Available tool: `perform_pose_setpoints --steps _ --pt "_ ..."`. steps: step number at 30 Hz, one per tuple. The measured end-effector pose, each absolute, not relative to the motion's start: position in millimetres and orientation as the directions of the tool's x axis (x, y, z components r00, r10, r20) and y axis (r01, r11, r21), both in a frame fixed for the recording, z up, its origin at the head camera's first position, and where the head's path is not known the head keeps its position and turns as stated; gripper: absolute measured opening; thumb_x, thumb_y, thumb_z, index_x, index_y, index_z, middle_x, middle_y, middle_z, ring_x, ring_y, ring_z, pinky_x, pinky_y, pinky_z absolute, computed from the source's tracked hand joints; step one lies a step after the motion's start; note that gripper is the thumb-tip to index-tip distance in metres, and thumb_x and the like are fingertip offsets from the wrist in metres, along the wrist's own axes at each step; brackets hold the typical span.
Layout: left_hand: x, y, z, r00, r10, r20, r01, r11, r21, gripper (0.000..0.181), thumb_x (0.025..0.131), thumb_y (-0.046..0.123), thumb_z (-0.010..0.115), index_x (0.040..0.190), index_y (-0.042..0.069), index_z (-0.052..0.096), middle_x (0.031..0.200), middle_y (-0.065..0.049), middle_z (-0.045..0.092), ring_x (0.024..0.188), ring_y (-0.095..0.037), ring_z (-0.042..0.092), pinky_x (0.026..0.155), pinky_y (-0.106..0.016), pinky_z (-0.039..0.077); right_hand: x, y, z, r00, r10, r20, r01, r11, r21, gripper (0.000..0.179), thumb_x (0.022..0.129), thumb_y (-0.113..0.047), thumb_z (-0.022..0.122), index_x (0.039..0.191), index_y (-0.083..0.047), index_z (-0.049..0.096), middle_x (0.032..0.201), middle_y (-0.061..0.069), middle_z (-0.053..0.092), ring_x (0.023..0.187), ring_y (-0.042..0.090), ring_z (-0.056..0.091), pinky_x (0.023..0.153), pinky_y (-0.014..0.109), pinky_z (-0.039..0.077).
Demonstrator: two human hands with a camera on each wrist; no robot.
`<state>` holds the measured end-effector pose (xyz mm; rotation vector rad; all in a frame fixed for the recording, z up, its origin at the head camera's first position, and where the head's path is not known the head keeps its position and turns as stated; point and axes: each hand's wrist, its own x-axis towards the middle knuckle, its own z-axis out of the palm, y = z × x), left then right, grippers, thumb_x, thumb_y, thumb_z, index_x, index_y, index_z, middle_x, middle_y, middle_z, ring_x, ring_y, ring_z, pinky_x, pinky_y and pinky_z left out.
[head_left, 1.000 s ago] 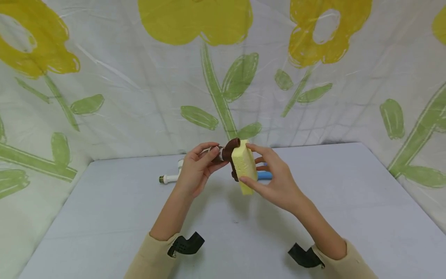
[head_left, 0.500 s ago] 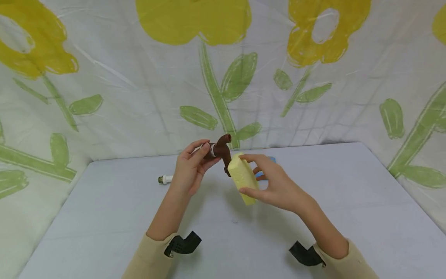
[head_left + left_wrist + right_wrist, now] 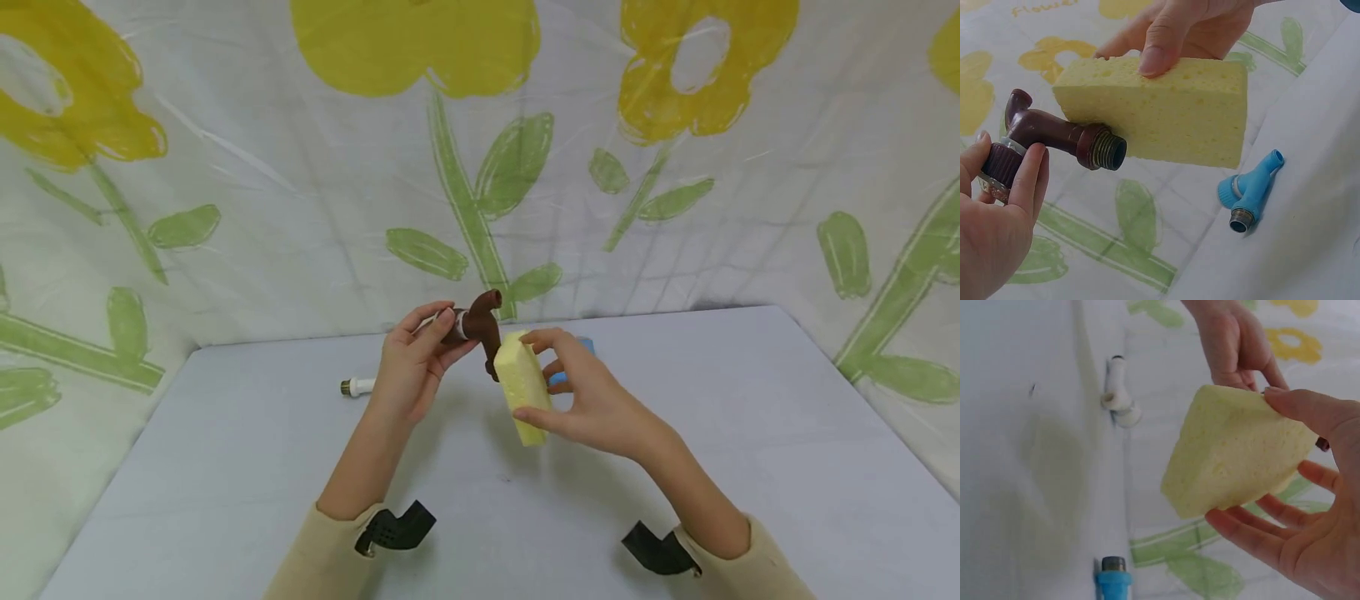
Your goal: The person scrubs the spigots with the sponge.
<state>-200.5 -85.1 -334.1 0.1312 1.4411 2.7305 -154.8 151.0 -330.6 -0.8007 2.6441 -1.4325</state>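
My left hand point(image 3: 412, 358) grips a brown faucet point(image 3: 1047, 130) by its ribbed knob, thumb on one side and fingers on the other. The faucet's threaded end points toward the sponge in the left wrist view. A pale yellow sponge point(image 3: 522, 385), thick and block-shaped, is pinched between the thumb and fingers of my right hand point(image 3: 600, 400). It overlaps the lower end of the faucet in the left wrist view. Both things are held up above the table. In the right wrist view the sponge point(image 3: 1241, 450) hides most of the faucet.
A blue faucet point(image 3: 1254, 190) lies on the white table point(image 3: 262, 467) behind my right hand. Farther left lies a white faucet point(image 3: 1119, 394), partly hidden by my left hand in the head view. A flower-painted sheet point(image 3: 315, 208) hangs behind the table.
The faucet has shifted left and turned, and the sponge has come down from its upper part toward its lower end. Both hands keep their hold; over the last half second they barely move.
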Motion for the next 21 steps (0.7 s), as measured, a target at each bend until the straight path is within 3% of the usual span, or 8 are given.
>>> perform_pose_setpoints --steps 4,10,16,21 --pt "-199.7 -85.3 -333.2 -0.996 0.083 0.046 -0.01 -0.569 0.822 0.02 0.109 -0.001 0.052 0.109 0.007 0.069 0.094 -0.004 0.07 0.083 -0.015 0.07 0.084 -0.035 0.065 -154.7 153.8 -328.7 -0.868 -0.471 0.158 -0.398 0.469 -0.788 0.076 0.089 -0.02 0.088 0.148 -0.009 0.041 0.136 0.016 0.05 0.108 0.026 0.067 0.091 0.041 0.063" --pt "-198.6 -84.9 -333.3 -0.993 0.109 0.048 -0.022 -0.568 0.823 0.022 0.109 -0.002 0.051 0.108 0.009 0.07 0.097 -0.004 0.071 0.086 -0.016 0.072 0.085 -0.035 0.065 -155.3 151.5 -329.6 -0.864 -0.454 0.219 -0.423 0.418 -0.804 0.075 0.087 -0.017 0.09 0.144 -0.009 0.041 0.138 0.014 0.051 0.107 0.025 0.066 0.093 0.044 0.063" --pt "-199.4 -85.5 -332.9 -0.994 0.095 0.05 -0.014 -0.577 0.817 0.02 0.109 -0.003 0.05 0.119 0.003 0.067 0.099 -0.005 0.071 0.088 -0.017 0.073 0.086 -0.035 0.065 -155.4 151.0 -330.6 -0.869 -0.454 0.199 -0.407 0.425 -0.808 0.073 0.088 -0.016 0.089 0.142 -0.007 0.041 0.139 0.015 0.05 0.107 0.025 0.066 0.093 0.047 0.063" --pt "-199.0 -87.2 -332.0 -0.99 0.122 0.067 -0.018 -0.589 0.808 0.028 0.109 -0.005 0.048 0.115 0.009 0.071 0.1 -0.004 0.068 0.088 -0.016 0.071 0.088 -0.034 0.065 -155.2 150.8 -330.7 -0.87 -0.433 0.236 -0.421 0.406 -0.811 0.073 0.088 -0.014 0.089 0.143 -0.008 0.042 0.14 0.015 0.052 0.107 0.026 0.067 0.092 0.046 0.064"
